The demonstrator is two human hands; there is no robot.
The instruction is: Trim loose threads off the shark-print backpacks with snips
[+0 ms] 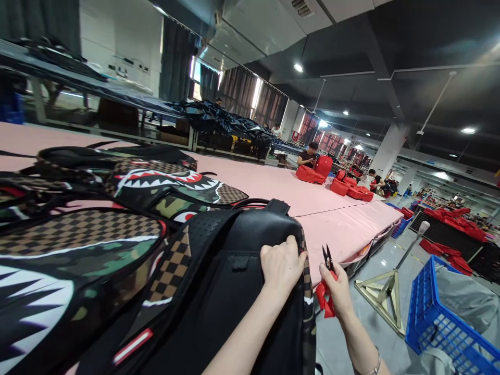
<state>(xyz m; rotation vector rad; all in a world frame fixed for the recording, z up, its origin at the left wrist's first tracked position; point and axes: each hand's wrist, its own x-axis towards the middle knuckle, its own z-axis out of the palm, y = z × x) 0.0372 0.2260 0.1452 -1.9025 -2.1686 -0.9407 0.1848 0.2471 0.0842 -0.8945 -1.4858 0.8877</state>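
A black backpack with a checkered side panel lies with its strap side up in front of me. My left hand is closed on its right edge near the top, fingers curled into the fabric. Just right of that edge, my right hand holds thread snips, their dark blades pointing up and slightly apart. Red material hangs at the snips' handle, partly hidden by the fingers. Other backpacks with shark-mouth, camouflage and checkered prints lie to the left.
The pink table runs away to the right, with red bags and people at its far end. Right of it stand a metal stand and a blue crate holding grey material. Another long table carries dark fabric behind.
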